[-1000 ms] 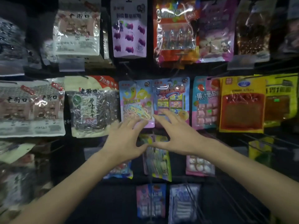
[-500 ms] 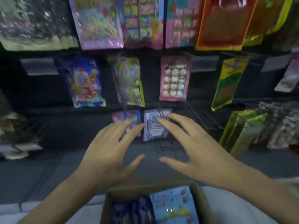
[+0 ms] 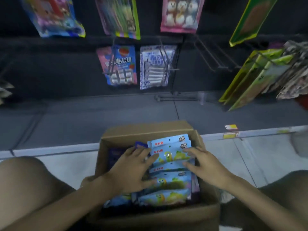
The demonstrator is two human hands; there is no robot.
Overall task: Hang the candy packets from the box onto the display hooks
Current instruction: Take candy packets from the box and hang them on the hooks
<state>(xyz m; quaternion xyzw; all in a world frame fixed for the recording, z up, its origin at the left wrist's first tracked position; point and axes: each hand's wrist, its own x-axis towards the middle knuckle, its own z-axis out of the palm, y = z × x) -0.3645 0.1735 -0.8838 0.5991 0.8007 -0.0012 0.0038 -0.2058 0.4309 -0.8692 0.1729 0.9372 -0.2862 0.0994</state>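
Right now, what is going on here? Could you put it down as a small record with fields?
Setting: shop display, low shelf level
Box: open cardboard box on the floor between the person's knees
Contents: light blue candy packets stacked on the right, dark purple packets on the left
Hands: left hand and right hand both open, fingers resting on the blue packets
Free space: bare wire hooks to the right of a hanging white-and-blue packet
Progress: no packet lifted yet

Under my hands: glossy plastic candy packets [image 3: 171, 157] in a matt brown cardboard box [image 3: 150, 130]; thin metal wire hooks [image 3: 215, 57] above.
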